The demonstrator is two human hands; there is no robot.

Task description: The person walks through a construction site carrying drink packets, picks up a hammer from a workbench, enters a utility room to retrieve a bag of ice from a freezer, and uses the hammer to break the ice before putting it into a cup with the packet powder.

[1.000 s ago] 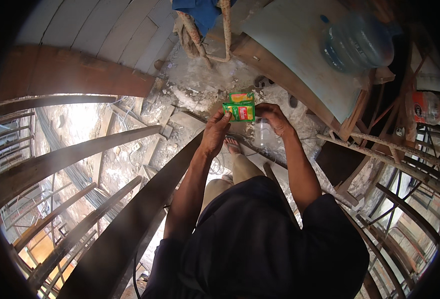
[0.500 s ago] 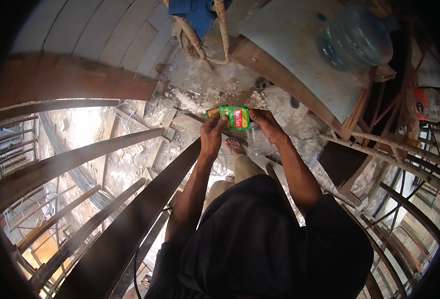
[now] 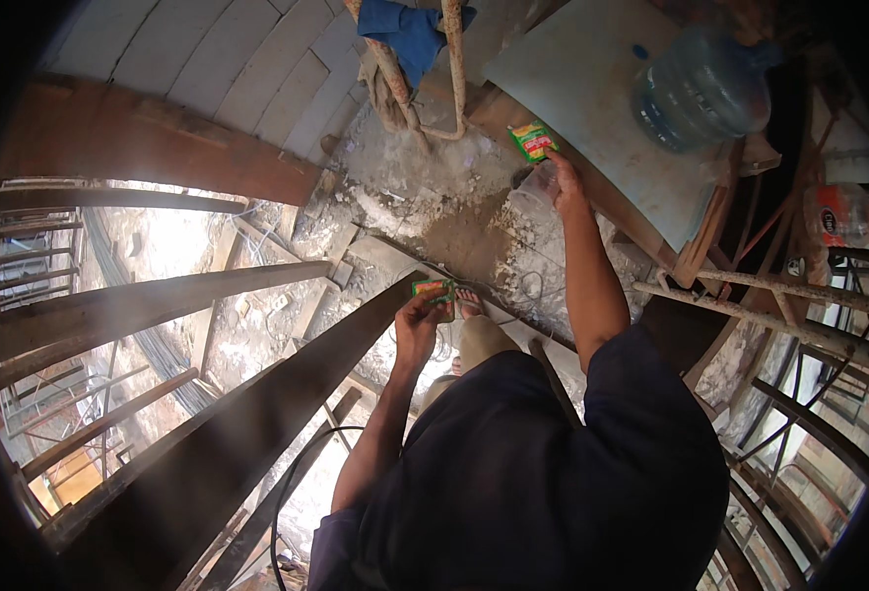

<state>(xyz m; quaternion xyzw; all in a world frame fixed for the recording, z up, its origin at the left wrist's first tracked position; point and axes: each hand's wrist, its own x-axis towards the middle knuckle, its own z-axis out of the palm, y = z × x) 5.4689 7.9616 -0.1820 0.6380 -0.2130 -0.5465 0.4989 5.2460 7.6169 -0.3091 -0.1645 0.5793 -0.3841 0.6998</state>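
1. Right hand [image 3: 565, 182]: reaching out to the grey board [image 3: 592, 89], fingers pinching a green and yellow packet [image 3: 533, 141] at the board's lower-left edge.
2. Left hand [image 3: 420, 320]: gripping a smaller green and orange packet piece [image 3: 433, 289], well below the board, just beside the person's sandalled foot [image 3: 469, 300].
3. Large clear water bottle [image 3: 701, 89]: lying on the board's right part.
4. Blue cloth [image 3: 410, 30]: hanging over a rusty metal frame [image 3: 425, 79] left of the board.

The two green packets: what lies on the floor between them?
In the head view, between the packet in the left hand and the packet in the right hand, only rubble-strewn concrete floor shows.
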